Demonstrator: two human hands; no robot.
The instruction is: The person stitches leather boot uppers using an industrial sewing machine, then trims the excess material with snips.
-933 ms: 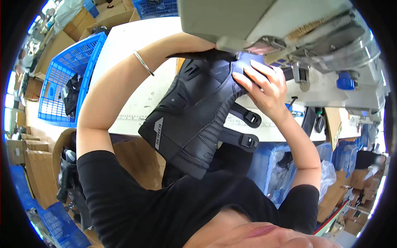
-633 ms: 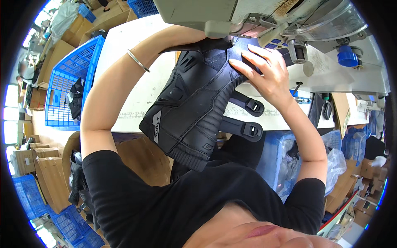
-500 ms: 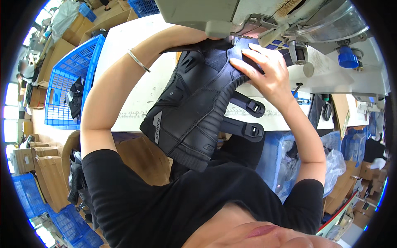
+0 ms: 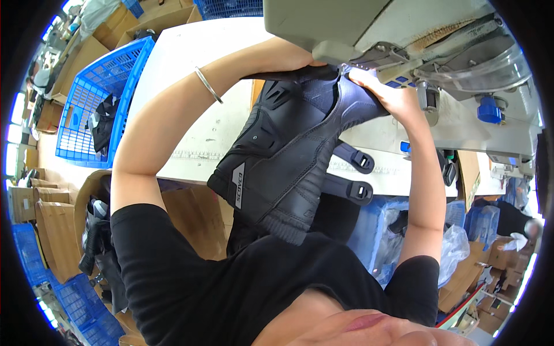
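Boot [image 4: 283, 167], black, tall, leather-look, stitched, w/ ribbed panels, slants on near side of the pale grey metal sewing machine [image 4: 323, 23]. I see its top end right under machine; other end, away from machine, sticks out past near edge of the flat white counter [image 4: 190, 52].

L hand [image 4: 297, 56]: just under machine's left side, at boot's top; fingers hidden, so I can't tell if it's gripping. R hand [image 4: 392, 95]: under machine, right of its foot, fingers on boot's top end; pinching vs. just pressing, can't tell.

Shiny silver bangle [image 4: 208, 85] on L forearm, left of machine. Two black straps w/ buckles [image 4: 349, 188] jut from behind boot, near side of machine. Blue mesh plastic basket [image 4: 134, 86] w/ dark stuff inside, well left of machine. Clear crinkled plastic bag [image 4: 454, 254] is near side of machine, to its right.
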